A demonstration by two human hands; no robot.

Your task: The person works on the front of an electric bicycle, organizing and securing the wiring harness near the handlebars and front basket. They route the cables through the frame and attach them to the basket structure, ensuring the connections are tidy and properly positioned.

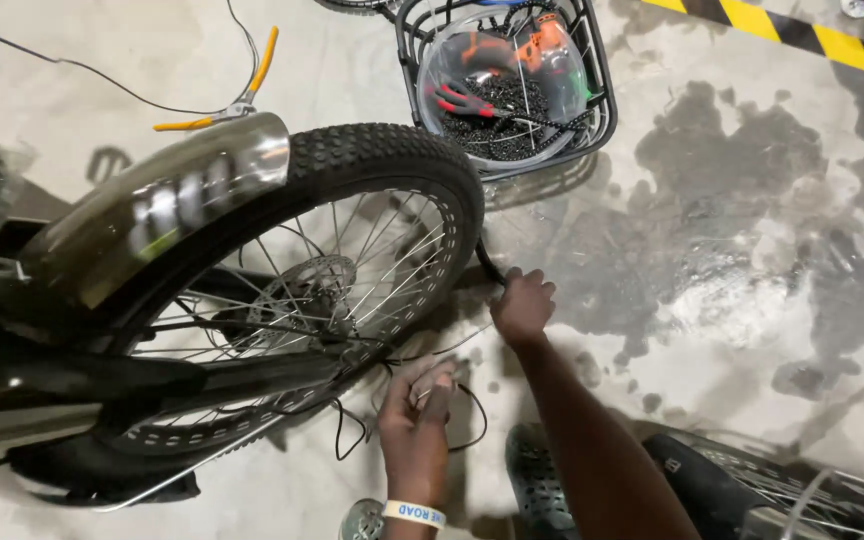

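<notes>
A bicycle wheel (352,200) with a knobby black tyre, spokes and a brake disc (307,290) fills the left half, under a shiny mudguard (162,205). My right hand (524,303) reaches out and grips a black tube or strap (489,263) right at the tyre's lower right edge. My left hand (414,420), with a white wristband, is close to the rim and pinches thin black cables (352,425) that trail over the floor.
A black wire basket (592,110) at the top holds a clear bowl with a chain and orange-handled tools. Yellow-handled pliers (242,95) lie on the stained concrete floor. A black-yellow hazard stripe (782,30) runs top right. Another wheel (782,490) is bottom right.
</notes>
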